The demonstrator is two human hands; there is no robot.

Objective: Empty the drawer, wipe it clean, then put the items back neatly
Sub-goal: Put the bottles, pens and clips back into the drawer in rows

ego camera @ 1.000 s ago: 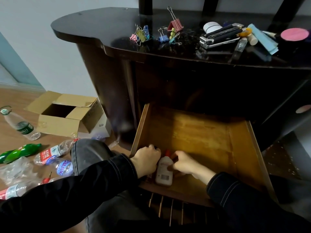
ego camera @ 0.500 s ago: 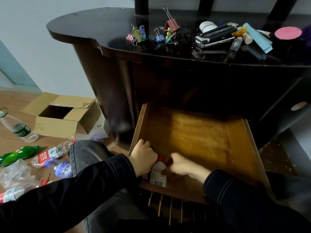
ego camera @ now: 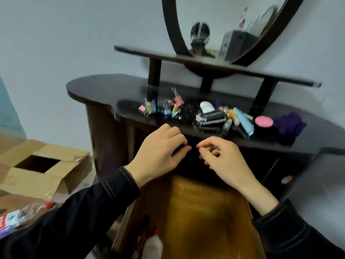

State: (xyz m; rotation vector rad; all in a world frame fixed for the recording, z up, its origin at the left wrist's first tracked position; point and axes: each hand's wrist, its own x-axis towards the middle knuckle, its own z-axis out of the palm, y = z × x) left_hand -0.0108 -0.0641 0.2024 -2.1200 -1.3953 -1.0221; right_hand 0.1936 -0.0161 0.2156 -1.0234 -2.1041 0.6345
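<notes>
Both hands hung in the air between the open drawer [ego camera: 201,217] below and the dark surface [ego camera: 104,90] just beyond the fingertips. The left hand [ego camera: 158,154] had its fingers curled, thumb and forefinger drawn near each other but with nothing visible between them; the right hand [ego camera: 224,157] was likewise loosely curled with the fingertips close together, and whether either pinched some small thing could not be told through the blur. The drawer lay under and behind the wrists, its long axis running from the body toward the cabinet, its wooden floor mostly bare. In its near left corner, well back from the fingers and closer to the left arm, stood a white bottle [ego camera: 152,247] with a red cap beside something red and blurred. Ahead of the left fingers, a little beyond the surface's front edge, lay a scatter of coloured binder clips [ego camera: 164,107]; ahead and right of the right fingers sat a heap with a stapler [ego camera: 211,117], a pale blue tube [ego camera: 243,118], a pink round thing [ego camera: 264,121] and a purple cloth [ego camera: 290,124]. Judging by this, the return of items was in hand, each hand reaching nearest its own heap. The surface's front edge overhung the drawer's back, so anything lifted would need drawing toward the body before lowering; free room was widest in the drawer's middle and right.
</notes>
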